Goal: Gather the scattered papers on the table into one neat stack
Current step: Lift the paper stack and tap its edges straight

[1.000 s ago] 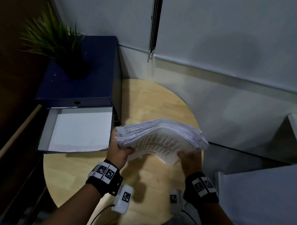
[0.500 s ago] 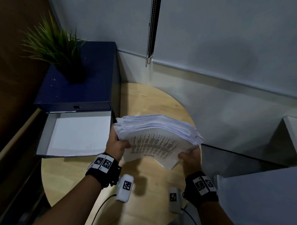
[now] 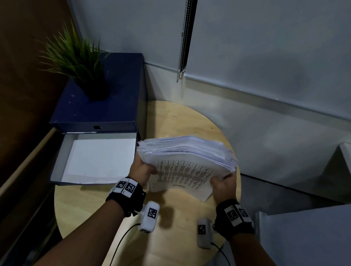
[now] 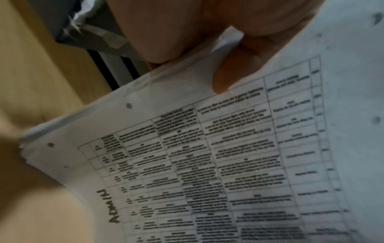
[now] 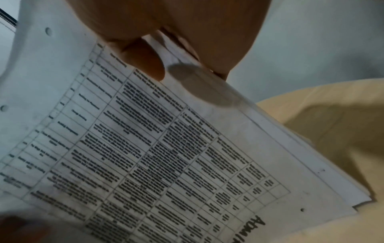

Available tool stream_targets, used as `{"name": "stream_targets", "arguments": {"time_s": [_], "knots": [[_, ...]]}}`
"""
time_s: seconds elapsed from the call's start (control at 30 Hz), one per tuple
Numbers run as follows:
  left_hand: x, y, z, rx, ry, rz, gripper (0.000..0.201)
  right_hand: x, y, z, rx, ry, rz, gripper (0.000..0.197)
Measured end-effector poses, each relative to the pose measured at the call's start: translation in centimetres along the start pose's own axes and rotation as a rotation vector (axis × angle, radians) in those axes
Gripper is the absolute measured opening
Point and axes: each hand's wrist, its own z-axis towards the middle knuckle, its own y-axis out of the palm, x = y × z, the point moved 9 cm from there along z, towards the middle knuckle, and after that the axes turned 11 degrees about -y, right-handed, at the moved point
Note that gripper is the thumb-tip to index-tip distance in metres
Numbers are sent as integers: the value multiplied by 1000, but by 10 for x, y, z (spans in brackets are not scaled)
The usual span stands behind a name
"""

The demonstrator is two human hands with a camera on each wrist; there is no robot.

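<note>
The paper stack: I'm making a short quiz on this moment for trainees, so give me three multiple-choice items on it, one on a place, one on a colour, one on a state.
1. Where is the paper stack?
A. Lying flat in the open drawer
B. Held above the round table
C. On top of the blue box

2. What colour is the box under the plant?
A. Dark blue
B. Red
C. White

3. How is the stack held?
A. By the left hand alone
B. By no hand
C. By both hands, one at each end

Answers:
1 B: the head view shows the stack lifted over the wooden table.
2 A: its top and front are dark blue.
3 C: the left hand and the right hand each grip an end, thumbs on the printed sheet in the wrist views.
</note>
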Motion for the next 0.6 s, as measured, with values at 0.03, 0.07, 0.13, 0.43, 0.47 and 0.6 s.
{"name": "stream_targets", "arguments": {"time_s": [0.03, 0.07, 0.13, 0.43, 0.47, 0.6], "knots": [[0, -1, 1, 2, 16, 21, 79, 1, 1, 0, -5, 5, -21, 55], [0, -2, 2, -3, 23, 50, 74, 3, 1, -1, -13, 6, -44, 51], [1, 0, 3, -9, 40, 127, 62, 10, 7, -3, -63, 37, -107, 54], [13, 4, 4, 35, 142, 114, 76, -15, 11, 5, 47, -28, -115, 55], [14, 1, 5, 40, 165, 102, 80, -15, 8, 2, 60, -25, -104, 55], [12, -6, 0, 68, 182, 44, 64, -14, -1, -11, 134, -9, -60, 59]]}}
